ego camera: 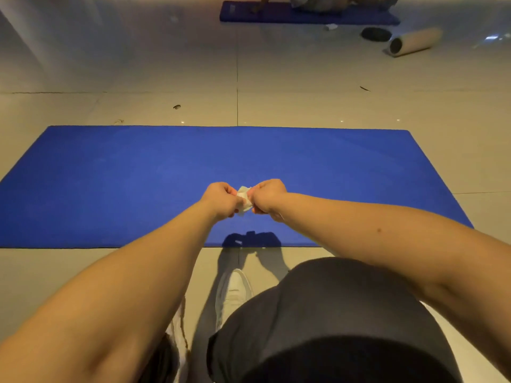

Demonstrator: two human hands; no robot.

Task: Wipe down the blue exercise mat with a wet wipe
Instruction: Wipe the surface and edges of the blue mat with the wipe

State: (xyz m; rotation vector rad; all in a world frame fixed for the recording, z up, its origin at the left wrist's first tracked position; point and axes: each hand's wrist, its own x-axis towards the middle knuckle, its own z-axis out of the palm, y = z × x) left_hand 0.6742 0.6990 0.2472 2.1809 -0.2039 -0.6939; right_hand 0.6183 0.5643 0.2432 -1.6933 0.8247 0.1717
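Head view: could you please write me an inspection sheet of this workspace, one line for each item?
Surface: pale tiled floor, glossy, with dark joint lines.
Job's things: blue exercise mat lies flat on the floor; the crumpled white wet wipe is held over it.
Clutter: a dark scrap and a dark sliver on the floor beyond the mat.
Grippers: left hand and right hand both pinch the wipe between them.
Cables: nothing seen.
Surroundings: second blue mat with a person partly in view, a beige roll, a dark round object; a white shoe near the mat's front edge.
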